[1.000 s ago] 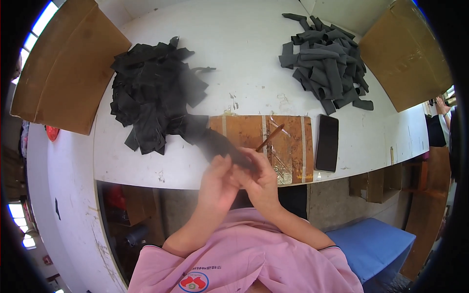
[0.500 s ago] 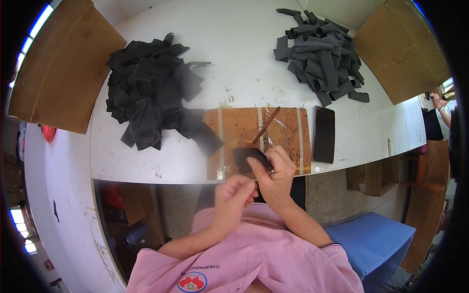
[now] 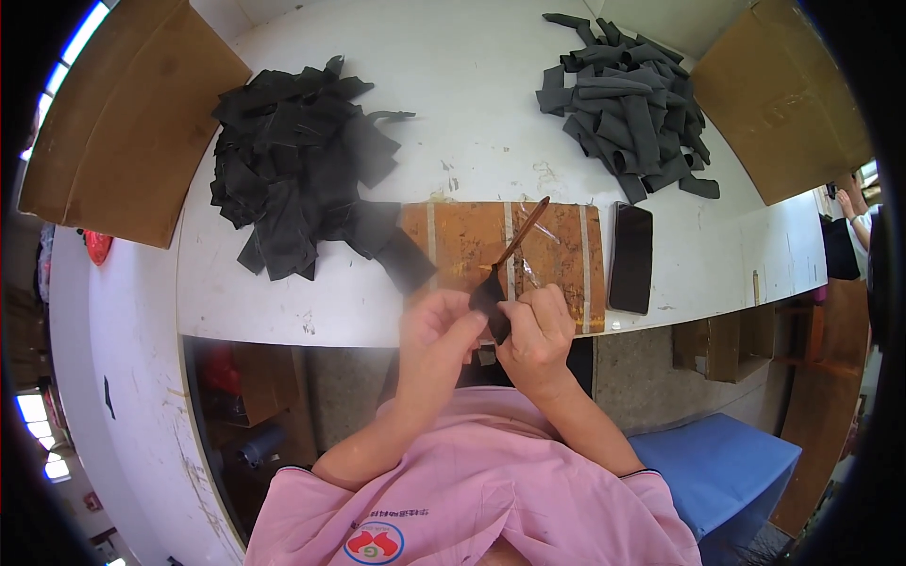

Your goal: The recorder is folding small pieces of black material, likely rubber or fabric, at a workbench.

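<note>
Table: one, white (image 3: 481, 113), marked with dark scuffs; two large cartons stand on it, the left carton (image 3: 123, 123) at 10 o'clock of the view, the right carton (image 3: 783, 99) at 2.
Heaps: two; the black heap (image 3: 293, 160) of flat pieces at 10 o'clock, the grey heap (image 3: 628, 118) of narrow, tube-like pieces between 1 and 2. Both overlap too much to count.
Board: one, brown (image 3: 467, 226), near the centre, with three pale strips (image 3: 587, 264) running across it.
Stick: one, brown (image 3: 522, 229), over the board, its upper end toward 1 o'clock and its lower end at the held piece; whether they touch cannot be told.
Piece: one, black (image 3: 490, 300), between the hands at the board's near edge, toward 5 o'clock.
Left hand: one (image 3: 437, 328), narrow, thumb and fingers pinching the piece from its 9 o'clock side.
Right hand: one (image 3: 538, 335), fingers curled, gripping the piece from its 3 o'clock side.
Phone: one, dark-screened (image 3: 630, 258), at 3 o'clock, just beside the board.
Shirt: one, pink (image 3: 528, 472); printed toward 6 and 7 o'clock are one red badge (image 3: 373, 544) ringed in blue and one short line of dark characters (image 3: 390, 518).
Blue box: one (image 3: 708, 462), at 4 o'clock.
Co-worker: one arm (image 3: 857, 222) near 3 o'clock.
</note>
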Tool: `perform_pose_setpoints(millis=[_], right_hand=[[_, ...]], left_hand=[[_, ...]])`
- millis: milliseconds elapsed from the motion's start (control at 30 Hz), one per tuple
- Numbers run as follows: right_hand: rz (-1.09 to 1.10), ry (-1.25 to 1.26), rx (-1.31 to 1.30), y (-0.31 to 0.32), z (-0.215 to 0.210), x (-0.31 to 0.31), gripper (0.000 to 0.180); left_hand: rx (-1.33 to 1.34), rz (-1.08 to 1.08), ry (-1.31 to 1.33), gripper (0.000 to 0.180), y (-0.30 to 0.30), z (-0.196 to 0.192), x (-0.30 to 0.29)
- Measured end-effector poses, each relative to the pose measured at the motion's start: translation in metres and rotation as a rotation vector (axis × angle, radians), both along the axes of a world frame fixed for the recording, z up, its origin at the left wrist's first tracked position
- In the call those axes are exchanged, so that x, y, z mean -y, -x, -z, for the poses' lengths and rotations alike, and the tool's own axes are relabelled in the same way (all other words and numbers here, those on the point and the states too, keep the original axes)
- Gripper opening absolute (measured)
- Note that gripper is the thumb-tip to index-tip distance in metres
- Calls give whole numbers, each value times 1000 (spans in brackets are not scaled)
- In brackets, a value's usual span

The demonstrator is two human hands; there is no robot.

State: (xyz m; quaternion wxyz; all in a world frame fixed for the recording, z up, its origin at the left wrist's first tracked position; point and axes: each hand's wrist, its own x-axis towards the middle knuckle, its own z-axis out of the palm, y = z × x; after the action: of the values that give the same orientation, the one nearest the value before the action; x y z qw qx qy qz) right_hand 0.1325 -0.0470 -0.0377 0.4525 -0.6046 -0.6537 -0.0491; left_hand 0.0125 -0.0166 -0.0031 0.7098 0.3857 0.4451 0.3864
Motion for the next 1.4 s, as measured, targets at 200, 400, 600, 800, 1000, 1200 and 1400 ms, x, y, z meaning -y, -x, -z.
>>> perform_pose_setpoints(millis=[200,400,600,800,1000,1200,1400], right_hand=[[-33,30,246,-5,-5,4,21],[-306,459,-611,-3,-28,8,20],[-210,196,-261,-1,-14,-1,19],[-19,280,-409,-2,2,-4,12],[-617,682,-1831,-10,14,5,10],[-514,727,-1654,-2,6,2,12],[-535,551,-1537,-11,6,5,8]], left_hand=[[-28,-9,19,6,2,11,-5],[-137,-22,-161,5,3,10,-4],[-552,-79,-762,4,-2,22,2],[35,-74,-82,22,3,13,-16],[123,165,92,26,12,18,-24],[-423,-141,-663,20,-2,32,-10],[349,392,6,33,18,8,-20]])
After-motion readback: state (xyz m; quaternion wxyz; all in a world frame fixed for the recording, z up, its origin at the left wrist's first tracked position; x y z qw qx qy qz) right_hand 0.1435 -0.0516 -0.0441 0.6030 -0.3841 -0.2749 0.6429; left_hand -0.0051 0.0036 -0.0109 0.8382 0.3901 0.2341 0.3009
